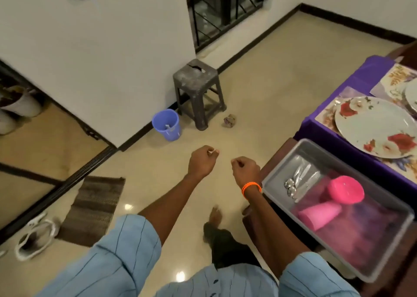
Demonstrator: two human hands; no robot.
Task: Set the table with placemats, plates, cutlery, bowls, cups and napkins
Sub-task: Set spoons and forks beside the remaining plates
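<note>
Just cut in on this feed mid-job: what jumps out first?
Two bare hands, left hand and right hand, hang curled and holding nothing over the floor at centre. At lower right, a grey tray holds pink cups and metal cutlery. Beyond it, a floral plate sits on a placemat on the purple-covered table.

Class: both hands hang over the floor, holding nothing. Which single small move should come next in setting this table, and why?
Probably the right hand should reach into the grey tray for the cutlery. Both it and the left hand are curled and hold nothing, the right one is nearer the tray, and the floral plate already lies on its placemat with no cutlery visible beside it.
</note>
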